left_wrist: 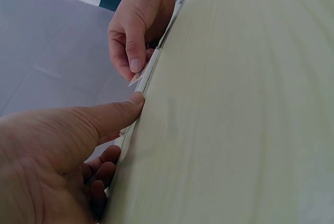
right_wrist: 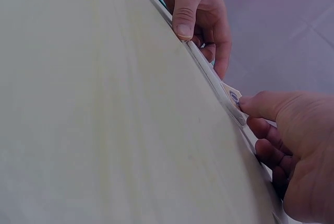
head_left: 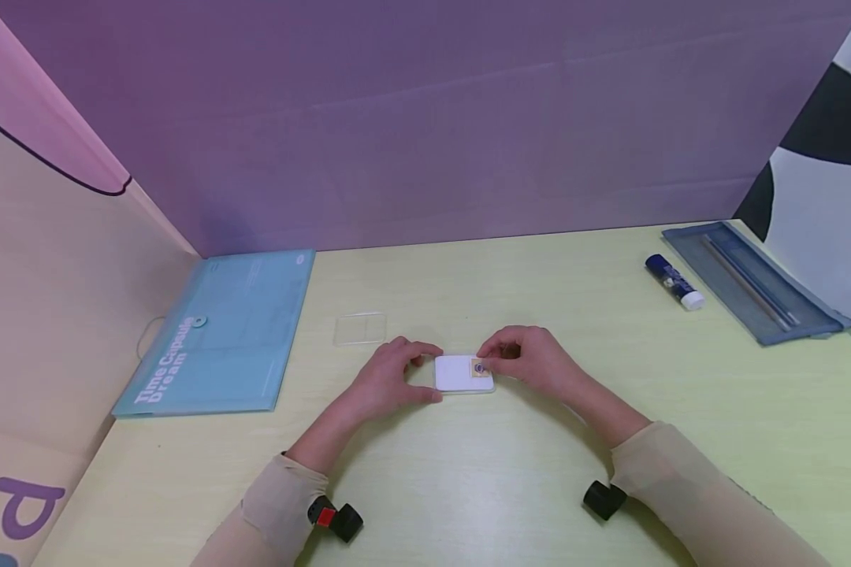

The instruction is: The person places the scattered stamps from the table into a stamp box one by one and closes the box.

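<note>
A small white rectangular block (head_left: 455, 375) with rounded corners lies flat on the table. My left hand (head_left: 390, 379) holds its left end, thumb at the near corner and index finger at the far one. My right hand (head_left: 535, 361) pinches a small square paper piece (head_left: 477, 368), cream with a blue round motif, over the block's right end. In the right wrist view this paper piece (right_wrist: 234, 96) is tilted up from the block under my thumb. Whether its lower edge touches the block, I cannot tell.
A clear rectangular plastic piece (head_left: 360, 329) lies beyond my left hand. A blue document folder (head_left: 234, 339) is at the left. At the right back are a glue stick (head_left: 674, 281) and a blue-grey mesh pouch (head_left: 755, 279). A purple panel (head_left: 440, 126) stands behind the table.
</note>
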